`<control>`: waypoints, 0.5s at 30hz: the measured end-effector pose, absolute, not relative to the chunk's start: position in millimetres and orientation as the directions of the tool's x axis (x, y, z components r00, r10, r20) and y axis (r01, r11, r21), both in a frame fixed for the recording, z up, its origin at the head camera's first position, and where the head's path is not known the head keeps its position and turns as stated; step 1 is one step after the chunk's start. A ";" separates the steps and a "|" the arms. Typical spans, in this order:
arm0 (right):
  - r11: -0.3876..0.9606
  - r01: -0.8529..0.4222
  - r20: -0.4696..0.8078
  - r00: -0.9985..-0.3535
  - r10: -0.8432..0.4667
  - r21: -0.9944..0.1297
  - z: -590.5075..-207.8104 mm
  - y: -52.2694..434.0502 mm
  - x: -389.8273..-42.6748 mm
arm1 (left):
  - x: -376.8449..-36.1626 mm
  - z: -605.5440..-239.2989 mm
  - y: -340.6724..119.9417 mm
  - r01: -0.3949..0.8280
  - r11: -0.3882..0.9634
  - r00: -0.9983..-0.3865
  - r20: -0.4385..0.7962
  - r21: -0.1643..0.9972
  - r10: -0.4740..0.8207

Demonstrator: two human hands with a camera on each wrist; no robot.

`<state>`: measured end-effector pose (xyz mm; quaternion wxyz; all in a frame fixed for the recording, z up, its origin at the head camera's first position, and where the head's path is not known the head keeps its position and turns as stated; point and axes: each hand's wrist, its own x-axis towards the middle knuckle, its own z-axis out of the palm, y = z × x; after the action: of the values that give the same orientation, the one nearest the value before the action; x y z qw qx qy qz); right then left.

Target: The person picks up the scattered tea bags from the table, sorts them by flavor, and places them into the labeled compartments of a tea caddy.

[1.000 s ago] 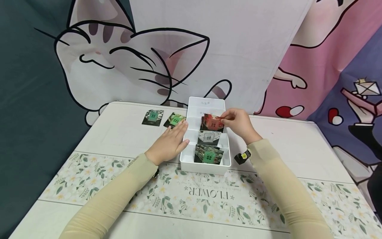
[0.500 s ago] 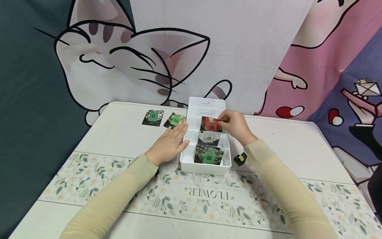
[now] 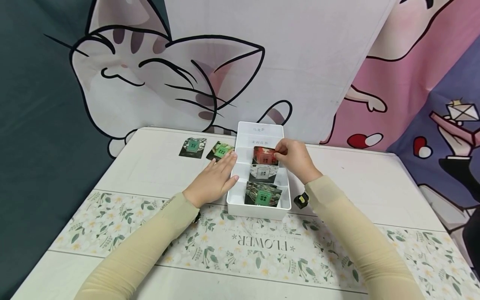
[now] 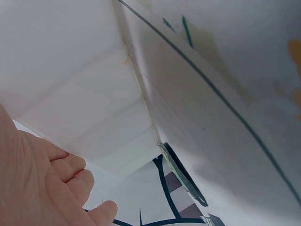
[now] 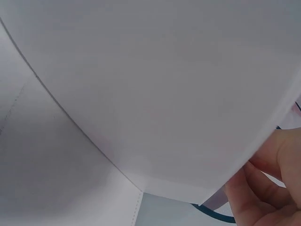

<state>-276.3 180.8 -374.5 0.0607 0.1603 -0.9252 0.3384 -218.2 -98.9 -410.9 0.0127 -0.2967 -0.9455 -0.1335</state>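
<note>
Floral "FLOWER" table mat (image 3: 258,243), left hand (image 3: 211,180) flat beside white box (image 3: 230,196), right hand (image 3: 296,160) grip pinching red packet (image 3: 263,155).

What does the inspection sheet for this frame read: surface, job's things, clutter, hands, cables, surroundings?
Surface: white table with a floral mat printed FLOWER along the near side.
Job's things: white divided box; red packet going into a middle compartment, white packet and green packet in the nearer ones.
Clutter: two dark packets lying on the table left of the box.
Hands: right hand pinches the red packet; left hand rests flat against the box's left wall.
Cables: nothing seen.
Surroundings: cartoon cat backdrop behind the table.
</note>
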 end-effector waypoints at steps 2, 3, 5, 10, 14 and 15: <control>0.724 -0.332 0.223 -0.943 -0.247 -0.604 -374.5 181.2 -275.8 | -218.4 -411.1 -98.8 0.565 0.789 -0.824 0.101 0.243 0.558; 0.724 -0.330 0.225 -0.944 -0.242 -0.605 -374.3 181.3 -275.2 | -218.4 -411.2 -98.8 0.567 0.787 -0.822 0.105 0.243 0.559; 0.724 -0.325 0.229 -0.945 -0.233 -0.609 -373.9 182.0 -274.3 | -218.3 -411.3 -98.7 0.570 0.784 -0.820 0.109 0.244 0.562; 0.716 -0.322 0.239 -0.946 -0.219 -0.619 -372.6 184.5 -272.9 | -218.1 -410.3 -98.4 0.574 0.781 -0.817 0.114 0.244 0.565; 0.709 -0.318 0.240 -0.947 -0.212 -0.629 -370.9 186.5 -272.8 | -218.0 -408.8 -97.9 0.572 0.782 -0.819 0.112 0.247 0.563; 0.708 -0.315 0.238 -0.948 -0.210 -0.632 -370.5 187.1 -272.7 | -218.0 -408.7 -97.9 0.572 0.782 -0.819 0.113 0.247 0.563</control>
<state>-272.7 187.1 -370.5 0.0744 0.1424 -0.9211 0.3547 -218.0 -97.9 -408.7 0.0166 -0.3004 -0.9439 -0.1362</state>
